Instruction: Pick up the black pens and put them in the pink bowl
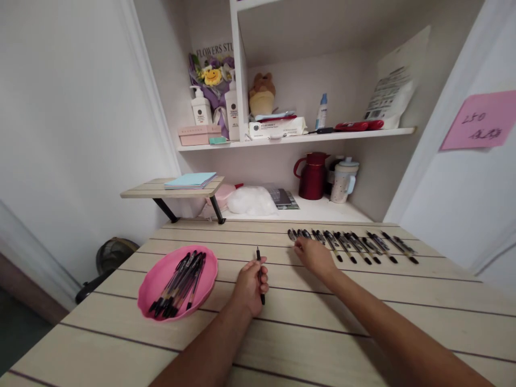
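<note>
My left hand (250, 285) rests on the wooden table (322, 322) with its fingers closed round a black pen (260, 274) that points away from me. Just left of it sits a pink bowl (153, 279) holding several black pens (181, 285). My right hand (314, 255) reaches forward, knuckles up, fingers curled down at the left end of a row of several black pens (355, 244) laid side by side on the table. Its fingertips touch the nearest pens of that row; what they grip, if anything, is hidden.
A small wooden riser (173, 188) with blue notebooks stands at the back left. Behind the table a lower shelf carries a red jug (312, 174) and a white cup (344, 180). The upper shelf holds bottles, boxes and a plush toy. A pink note (479, 121) hangs at right.
</note>
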Demonstrator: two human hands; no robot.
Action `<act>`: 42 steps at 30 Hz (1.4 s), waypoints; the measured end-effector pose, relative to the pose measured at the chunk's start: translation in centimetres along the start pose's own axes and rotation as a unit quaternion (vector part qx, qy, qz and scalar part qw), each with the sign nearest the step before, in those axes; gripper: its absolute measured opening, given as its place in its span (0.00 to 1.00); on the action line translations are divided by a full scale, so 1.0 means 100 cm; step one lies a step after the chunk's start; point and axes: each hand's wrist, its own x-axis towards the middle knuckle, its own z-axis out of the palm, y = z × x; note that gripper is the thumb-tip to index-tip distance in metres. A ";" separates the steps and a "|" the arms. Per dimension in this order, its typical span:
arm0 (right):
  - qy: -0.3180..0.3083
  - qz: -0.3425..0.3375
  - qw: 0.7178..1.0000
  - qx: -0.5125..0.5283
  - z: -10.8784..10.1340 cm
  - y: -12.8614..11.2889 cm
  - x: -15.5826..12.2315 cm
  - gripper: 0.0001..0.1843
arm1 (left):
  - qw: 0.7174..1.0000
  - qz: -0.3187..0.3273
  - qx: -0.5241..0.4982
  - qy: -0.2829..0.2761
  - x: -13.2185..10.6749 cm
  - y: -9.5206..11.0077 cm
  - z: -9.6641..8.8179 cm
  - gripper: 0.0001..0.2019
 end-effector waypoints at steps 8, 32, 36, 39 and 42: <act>-0.018 0.027 0.997 -0.064 0.018 0.011 0.043 0.13 | 0.998 0.020 0.065 -0.015 -0.003 -0.005 0.004 0.16; -0.032 0.093 0.740 0.665 -0.004 -0.023 -0.032 0.17 | 0.978 0.029 0.175 -0.112 -0.014 -0.011 0.008 0.17; -0.042 0.079 0.743 0.663 -0.007 -0.025 -0.038 0.18 | 0.975 0.027 0.188 -0.119 -0.015 -0.012 0.007 0.16; -0.048 0.067 0.750 0.656 -0.009 -0.028 -0.041 0.18 | 0.973 0.034 0.196 -0.119 -0.016 -0.013 0.006 0.15; -0.058 0.063 0.765 0.639 -0.011 -0.032 -0.044 0.17 | 0.970 0.041 0.207 -0.122 -0.016 -0.012 0.006 0.14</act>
